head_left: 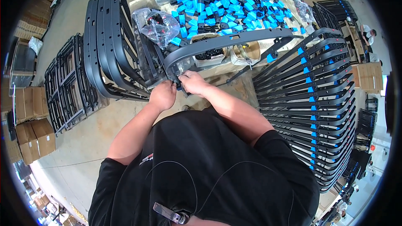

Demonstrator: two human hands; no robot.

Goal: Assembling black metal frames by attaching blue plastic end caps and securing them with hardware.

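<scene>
Gripping the near corner of a long curved dark-grey plastic frame, the left hand is closed in a fist, while the right hand pinches a small part there (too hidden to name). That frame spans the table edge, looks stiff yet light, and is best held near its bend. Blue-and-black plastic clips litter the tabletop.

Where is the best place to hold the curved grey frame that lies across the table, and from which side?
Probably at its free right end, from the right: the curved grey frame arches clear of the table there, while both hands, left and right, crowd its near-left corner.
</scene>
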